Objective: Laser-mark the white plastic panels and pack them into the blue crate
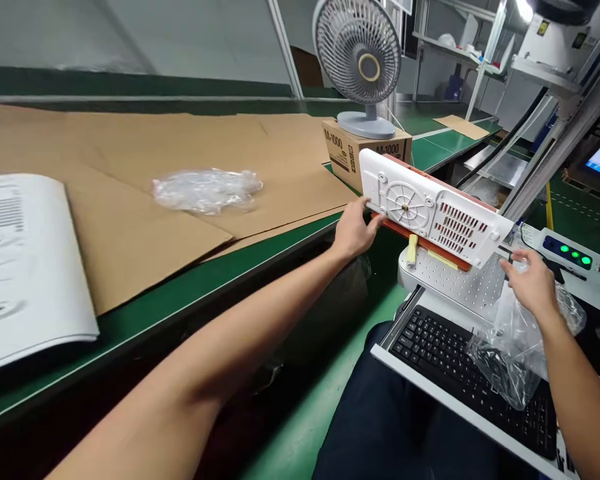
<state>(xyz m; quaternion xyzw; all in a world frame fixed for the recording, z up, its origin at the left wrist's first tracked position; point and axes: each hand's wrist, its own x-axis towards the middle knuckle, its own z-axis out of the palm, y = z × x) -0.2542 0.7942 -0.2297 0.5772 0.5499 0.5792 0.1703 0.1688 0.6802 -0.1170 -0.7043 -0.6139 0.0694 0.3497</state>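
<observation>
Panel, white (436, 208), stands tilted above the perforated plate (453, 288), its spoked ring and slotted vent facing the operator. Clock directions are taken from the centre of this panel, with 12 at the top of the view.

At 9 o'clock, the left hand (356, 228) pinches the lower corner of the panel between thumb and fingers. Gripping at the corner likely steadies the part while leaving the ring and vent uncovered. At 4 o'clock, the right hand (530, 280) is at the opposite end with fingers curled; the view does not settle whether it pinches the panel edge or merely sits beside it.

An orange-red backing piece (396, 229) lies behind the panel and shows along its lower edge, where it appears to serve as a support. A yellow block (412, 251) is at 7 o'clock by that edge, presumably as a stop or spacer.

At 6 o'clock, the keyboard (440, 360) occupies a pull-out tray below the plate, an arrangement that keeps it within reach. A clear bag (515, 353) lies partly over the keys at 5 o'clock.

At 9 o'clock, well apart, a second plastic bag (207, 190) rests on cardboard sheets (130, 150), which probably protect the green bench. At 11 o'clock, the fan (359, 60) stands on a carton (347, 160), apparently for added height.
</observation>
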